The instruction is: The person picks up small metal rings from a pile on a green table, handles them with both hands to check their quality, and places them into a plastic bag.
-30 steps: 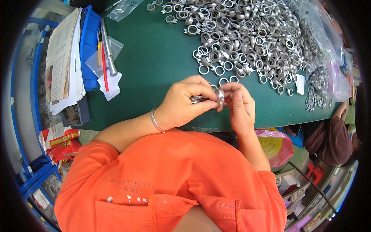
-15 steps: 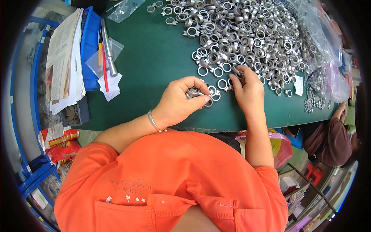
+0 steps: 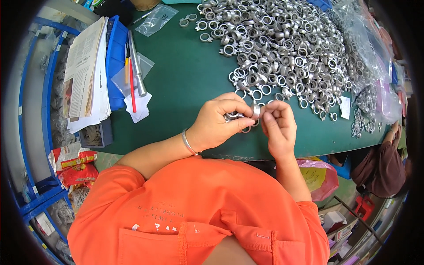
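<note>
My left thumb and fingers pinch one shiny metal ring, edge-on, hole facing sideways; right hand half-curled beside, grip: can't tell.

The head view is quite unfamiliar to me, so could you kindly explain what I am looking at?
There is no machine here: a person works bare-handed. The camera, worn on the head, looks down, and its wide fisheye lens bends straight edges. On the green table lies a large heap of metal rings; a blue tray and papers show at left. The left hand holds one metal ring between thumb and finger, with more rings in its grasp. The right hand is close beside; whether it touches is unclear.
</note>
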The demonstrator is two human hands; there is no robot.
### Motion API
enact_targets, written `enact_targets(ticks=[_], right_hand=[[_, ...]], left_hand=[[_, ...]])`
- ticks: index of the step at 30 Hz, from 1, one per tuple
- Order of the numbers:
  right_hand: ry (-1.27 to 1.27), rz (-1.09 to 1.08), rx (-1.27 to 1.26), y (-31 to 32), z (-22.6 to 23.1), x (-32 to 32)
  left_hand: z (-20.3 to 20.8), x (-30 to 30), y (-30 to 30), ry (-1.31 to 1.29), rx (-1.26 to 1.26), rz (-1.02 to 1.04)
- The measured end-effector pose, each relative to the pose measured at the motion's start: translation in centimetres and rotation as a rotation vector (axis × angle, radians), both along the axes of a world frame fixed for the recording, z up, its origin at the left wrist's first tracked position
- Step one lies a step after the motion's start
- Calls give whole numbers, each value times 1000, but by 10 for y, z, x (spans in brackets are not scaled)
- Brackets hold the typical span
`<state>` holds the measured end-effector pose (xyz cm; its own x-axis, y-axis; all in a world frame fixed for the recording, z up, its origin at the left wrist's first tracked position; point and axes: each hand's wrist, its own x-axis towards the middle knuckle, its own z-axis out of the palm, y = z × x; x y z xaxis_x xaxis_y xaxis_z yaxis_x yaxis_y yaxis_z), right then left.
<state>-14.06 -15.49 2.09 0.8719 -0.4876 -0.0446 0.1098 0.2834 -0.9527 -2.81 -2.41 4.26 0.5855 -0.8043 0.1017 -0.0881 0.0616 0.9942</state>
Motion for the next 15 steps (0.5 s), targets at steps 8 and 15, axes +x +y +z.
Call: enact_targets(ticks=[8,15], right_hand=[[-22,154,-64,-2,3,-1],[-374,132,740,-42,-9,-18]], left_hand=[[-6,-4,2,-254,52,21],[1,-6,5,105,141,95]])
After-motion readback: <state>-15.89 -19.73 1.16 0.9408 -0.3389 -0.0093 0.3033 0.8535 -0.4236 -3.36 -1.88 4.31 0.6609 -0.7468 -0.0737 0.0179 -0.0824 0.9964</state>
